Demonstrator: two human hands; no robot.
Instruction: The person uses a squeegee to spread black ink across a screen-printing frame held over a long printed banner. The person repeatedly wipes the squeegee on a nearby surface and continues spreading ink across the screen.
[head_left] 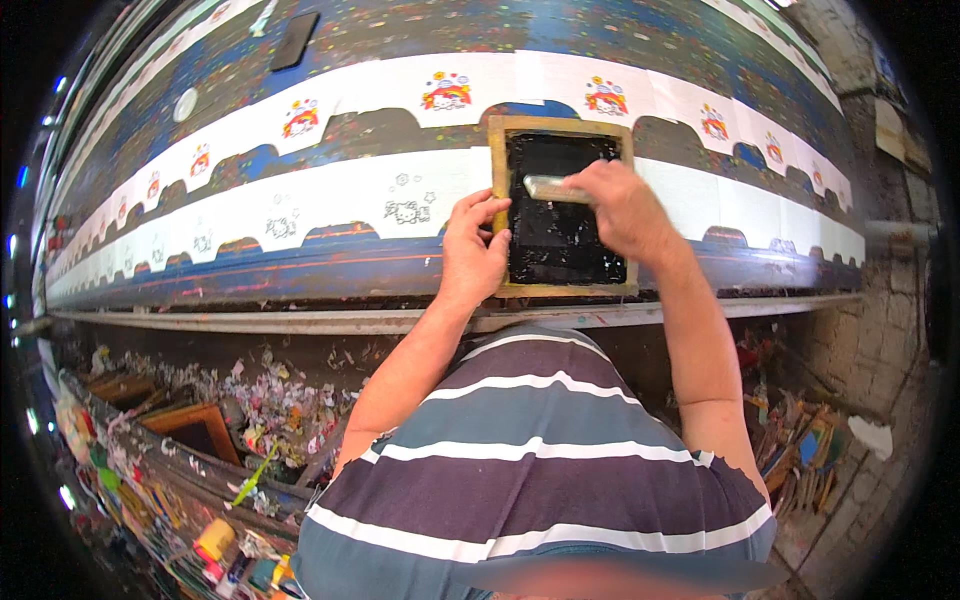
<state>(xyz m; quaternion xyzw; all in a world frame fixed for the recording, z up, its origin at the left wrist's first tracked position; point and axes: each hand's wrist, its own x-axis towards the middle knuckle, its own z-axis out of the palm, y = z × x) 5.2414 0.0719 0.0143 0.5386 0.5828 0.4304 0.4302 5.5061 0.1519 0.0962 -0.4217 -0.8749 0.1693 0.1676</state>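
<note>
A wooden-framed printing screen (562,124) lies on the near row of white cut pieces, its mesh coated in black ink. My left hand (474,248) grips the left side of the frame, fingertips over the wood. In my right hand (626,208) is a pale squeegee (546,188), held over the upper middle of the black mesh. Left of the frame, a white piece (450,182) bears a black outline print (408,208) of a cartoon figure. Whatever lies beneath the screen is hidden.
A farther row of white pieces carries coloured prints (446,92). On the paint-spotted table (370,75) lie a dark phone (296,42) and a round white lid-like disc (185,105). Below the table's near edge (330,320) are scraps, another framed screen (198,432) and paint-stained clutter.
</note>
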